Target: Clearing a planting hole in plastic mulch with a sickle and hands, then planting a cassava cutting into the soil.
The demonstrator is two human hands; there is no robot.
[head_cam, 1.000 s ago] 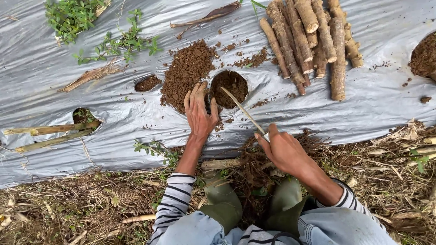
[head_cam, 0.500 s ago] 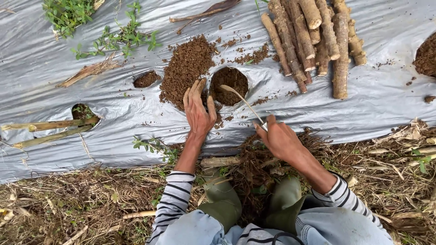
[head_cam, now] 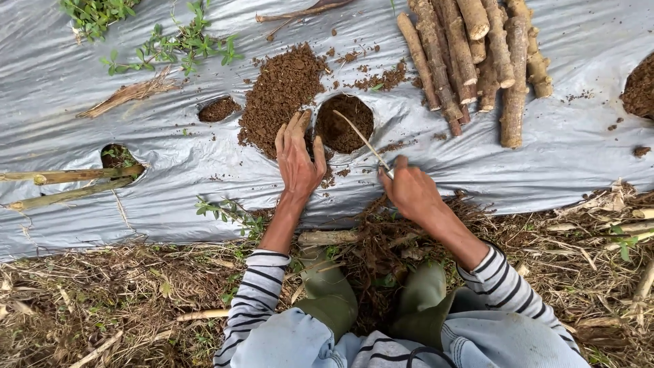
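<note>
Silver plastic sheeting (head_cam: 545,163) covers the ground ahead of me, with dry straw (head_cam: 102,307) at my knees. My left hand (head_cam: 298,158) lies flat, fingers spread wide, at the rim of a soil-filled hole (head_cam: 345,123), steadying the loose soil heap (head_cam: 279,88) beside it. My right hand (head_cam: 409,191) is closed around a thin stick (head_cam: 361,140), tip slanted into the hole. Cut stems (head_cam: 470,54) wait nearby.

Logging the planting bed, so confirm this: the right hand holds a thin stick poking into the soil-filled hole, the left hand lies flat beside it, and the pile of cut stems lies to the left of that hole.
One thing is wrong: the head view shows the pile of cut stems to the right of the hole, not left. The right hand does hold the thin stick into it, and the left hand lies flat beside it.
</note>
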